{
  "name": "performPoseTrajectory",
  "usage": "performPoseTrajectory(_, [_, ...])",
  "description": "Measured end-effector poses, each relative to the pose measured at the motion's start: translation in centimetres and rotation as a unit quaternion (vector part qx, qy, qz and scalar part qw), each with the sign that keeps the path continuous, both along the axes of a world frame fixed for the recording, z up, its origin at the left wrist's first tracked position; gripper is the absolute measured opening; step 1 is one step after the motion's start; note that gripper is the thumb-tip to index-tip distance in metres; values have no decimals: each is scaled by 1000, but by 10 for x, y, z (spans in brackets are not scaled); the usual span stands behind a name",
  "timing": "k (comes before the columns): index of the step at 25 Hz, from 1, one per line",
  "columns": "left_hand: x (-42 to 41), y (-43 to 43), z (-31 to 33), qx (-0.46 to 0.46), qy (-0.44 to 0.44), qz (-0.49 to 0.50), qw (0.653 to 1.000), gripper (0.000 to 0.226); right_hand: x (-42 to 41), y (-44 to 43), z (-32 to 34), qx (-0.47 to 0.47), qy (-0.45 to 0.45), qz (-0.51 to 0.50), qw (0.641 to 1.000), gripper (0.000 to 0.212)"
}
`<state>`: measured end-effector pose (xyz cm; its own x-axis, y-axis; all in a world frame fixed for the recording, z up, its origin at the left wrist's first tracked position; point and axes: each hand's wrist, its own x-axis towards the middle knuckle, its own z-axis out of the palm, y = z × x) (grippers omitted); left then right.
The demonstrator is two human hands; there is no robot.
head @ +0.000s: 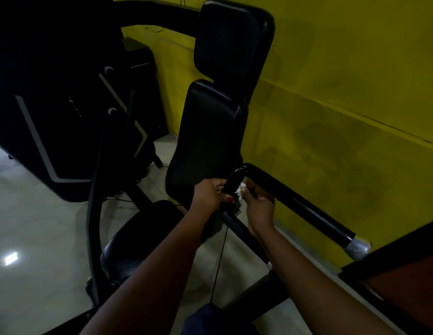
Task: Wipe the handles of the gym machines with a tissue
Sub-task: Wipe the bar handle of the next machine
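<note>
While our left hand (208, 195) is gripping the handle (237, 176) just below its bend, our right hand (259, 207) is pinching the tissue (241, 189) against that bend; we are judging it could slip off the gloss, leaving patches unwiped.

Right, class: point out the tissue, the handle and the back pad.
tissue (241, 189): head view, white crumpled middle.
handle (300, 204): head view, middle of the black bar.
back pad (208, 131): head view, centre of the lower cushion.

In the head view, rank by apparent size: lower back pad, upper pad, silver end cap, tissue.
Lower back pad
upper pad, close behind but farther away, so unsure
silver end cap, nearer the camera
tissue, mostly hidden
</note>
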<state>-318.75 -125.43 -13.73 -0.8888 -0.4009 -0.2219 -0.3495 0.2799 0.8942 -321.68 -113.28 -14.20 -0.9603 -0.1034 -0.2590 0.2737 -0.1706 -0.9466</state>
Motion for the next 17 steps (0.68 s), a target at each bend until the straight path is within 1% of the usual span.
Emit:
performPoseTrajectory(1, [0, 0, 0, -3, -2, 2, 1000, 46, -8, 2, 6, -26, -28, 22, 999, 9])
performPoseTrajectory(3, [0, 1, 1, -15, -14, 4, 1000, 44, -23, 5, 8, -44, -67, 73, 994, 21])
performPoseTrajectory(4, [-1, 2, 1, -21, -19, 5, 1000, 42, -25, 5, 8, -35, -66, 95, 993, 22])
performPoseTrajectory(6, [0, 2, 3, -33, -31, 1, 999, 38, -24, 3, -4, 1, -46, 140, 989, 16])
performPoseTrajectory(8, [1, 4, 2, -49, -47, -1, 998, 32, -27, 2, -8, 11, -34, 190, 981, 21])
performPoseTrajectory(9, [2, 5, 1, -57, -52, 1, 997, 30, -31, 0, -4, -10, -34, 206, 978, 25])
performPoseTrajectory(10, [2, 6, 0, -65, -57, 4, 996, 28, -36, -2, 2, -51, -30, 208, 976, 29])
performPoseTrajectory(11, [1, 7, -1, -73, -61, 7, 995, 27, -41, -5, 2, -84, -23, 192, 978, 31])
performPoseTrajectory(12, [1, 7, -1, -77, -66, 9, 995, 25, -41, -7, 5, -85, -24, 182, 979, 30])
performPoseTrajectory(14, [-2, 5, -2, -79, -83, 4, 993, 23, -39, -12, -1, -4, -42, 187, 981, 21])
performPoseTrajectory(15, [-2, 4, -2, -77, -93, -1, 993, 22, -37, -12, -3, 42, -55, 202, 977, 22])
performPoseTrajectory(16, [-3, 4, -1, -73, -100, -3, 992, 22, -38, -11, -4, 61, -66, 209, 974, 26])
performPoseTrajectory(17, [-4, 3, -2, -66, -103, -1, 992, 22, -41, -12, -5, 50, -65, 207, 975, 28])
